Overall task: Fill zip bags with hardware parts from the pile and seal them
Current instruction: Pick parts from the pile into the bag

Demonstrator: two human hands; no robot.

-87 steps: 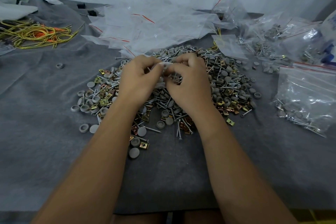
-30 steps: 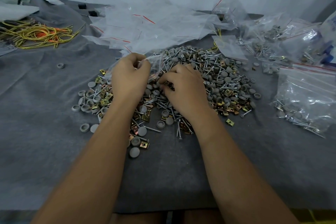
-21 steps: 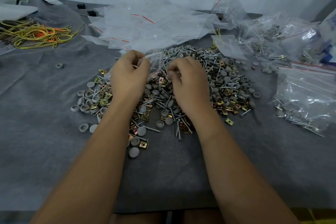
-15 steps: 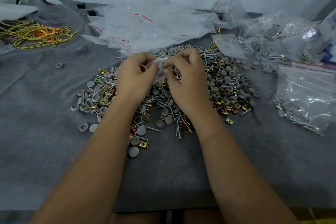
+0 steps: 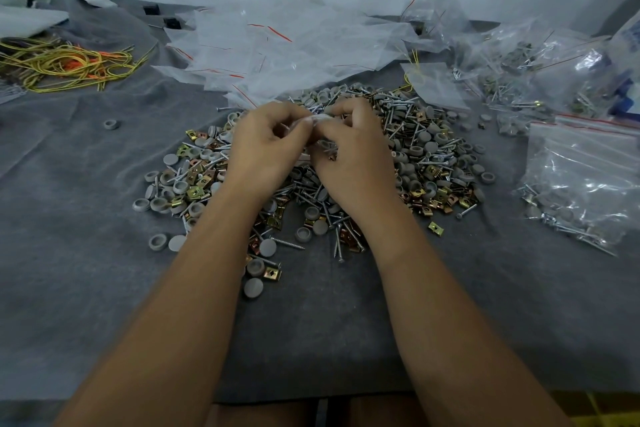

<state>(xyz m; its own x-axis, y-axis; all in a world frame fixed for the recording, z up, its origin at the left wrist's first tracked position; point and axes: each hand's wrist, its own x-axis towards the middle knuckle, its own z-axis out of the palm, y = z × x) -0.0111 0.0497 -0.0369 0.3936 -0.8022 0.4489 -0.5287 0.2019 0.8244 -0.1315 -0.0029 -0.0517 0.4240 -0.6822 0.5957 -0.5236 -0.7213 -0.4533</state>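
While both hands pinch a small zip bag (image 5: 317, 130) above the hardware pile (image 5: 426, 156), left hand (image 5: 266, 149) and right hand (image 5: 353, 156) apparently should press its strip evenly across.

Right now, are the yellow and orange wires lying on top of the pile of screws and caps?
No, the yellow and orange wires lie far left on the grey cloth, apart from the pile.

cloth (image 5: 86, 270): grey, matt, felt-like
bags (image 5: 277, 45): clear glossy plastic
screws (image 5: 287, 243): shiny metal
clips (image 5: 272, 274): brassy metal
caps (image 5: 253, 288): matt grey plastic
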